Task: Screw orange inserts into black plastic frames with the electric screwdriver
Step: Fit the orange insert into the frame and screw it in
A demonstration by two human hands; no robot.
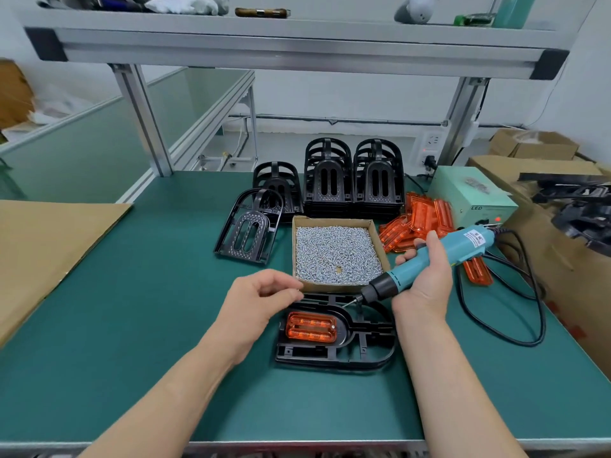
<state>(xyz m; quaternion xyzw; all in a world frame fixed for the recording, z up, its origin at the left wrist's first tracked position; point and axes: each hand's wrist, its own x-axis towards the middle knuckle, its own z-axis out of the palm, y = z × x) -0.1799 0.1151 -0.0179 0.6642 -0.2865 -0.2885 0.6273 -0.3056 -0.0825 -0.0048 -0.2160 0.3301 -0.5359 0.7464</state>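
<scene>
Black plastic frame (330, 360), ribbed and rounded at one end, lies flat on the green desk (165, 325) just in front of the cardboard screw box (330, 287). A glossy translucent orange insert (310, 327) sits in its oval recess. The right hand (426, 276) grips the teal electric screwdriver (439, 256), which is tilted with its bit down at the frame near the box's front wall. The left hand (261, 302) is at the frame's edge beside that wall, fingers curled toward the thumb; whether it pinches anything cannot be told. Stacked frames (353, 180) stand behind the box.
</scene>
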